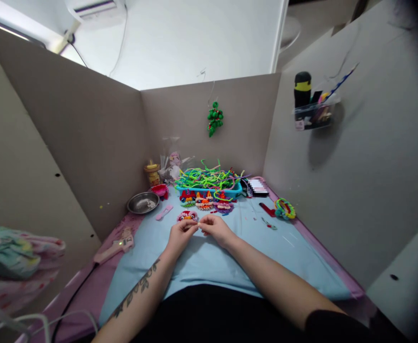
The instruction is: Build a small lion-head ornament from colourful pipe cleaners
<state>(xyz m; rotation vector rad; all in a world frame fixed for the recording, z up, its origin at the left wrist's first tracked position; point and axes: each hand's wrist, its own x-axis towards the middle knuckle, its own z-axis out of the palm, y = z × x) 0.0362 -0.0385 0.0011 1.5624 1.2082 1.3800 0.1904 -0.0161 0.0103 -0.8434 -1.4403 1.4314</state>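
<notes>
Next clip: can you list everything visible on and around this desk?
pipe cleaners: many, mostly green and yellow, heaped in the tray
tray: one, blue, back of the mat
fuzzy figures: four, multicoloured, three before the tray, one by the hands
bowl: one, metal, left of the mat
glue gun: one, pink, left table edge
jar: one, yellow-lidded, back left
coil: one, multicoloured, right side
ornament: one, green, hanging on the back wall
holder: one, clear, right wall
mat: one, light blue, on the table
cloth: one, patterned, far left
small pale piece: one, pinched by both hands
left hand: one, mid-mat
right hand: one, mid-mat
</notes>
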